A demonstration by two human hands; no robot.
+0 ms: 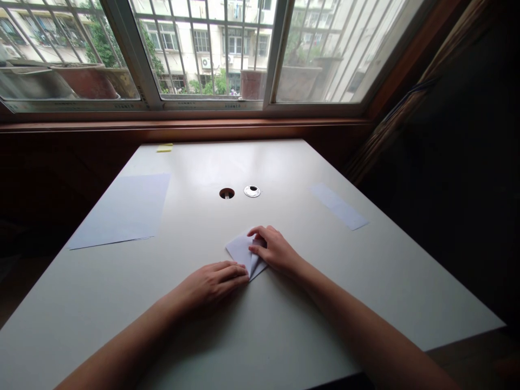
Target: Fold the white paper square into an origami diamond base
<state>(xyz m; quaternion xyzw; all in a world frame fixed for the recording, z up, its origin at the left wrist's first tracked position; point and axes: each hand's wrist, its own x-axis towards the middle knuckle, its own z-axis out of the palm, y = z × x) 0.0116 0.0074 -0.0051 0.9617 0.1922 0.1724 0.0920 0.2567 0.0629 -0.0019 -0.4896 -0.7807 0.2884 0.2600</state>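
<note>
A small folded piece of white paper (240, 249) lies on the white table (284, 325) in front of me. My left hand (213, 281) lies flat, fingers together and stretched out, with the fingertips pressing the paper's near edge. My right hand (274, 250) rests on the paper's right side, fingers curled, pinching a fold between thumb and forefinger. Part of the paper is hidden under my right hand.
A stack of white sheets (124, 210) lies at the left. A narrow paper strip (339, 206) lies at the right. A cable hole (226, 193) and its round metal cap (252, 190) sit mid-table. A yellow sticky note (164, 147) is at the far edge, under the window.
</note>
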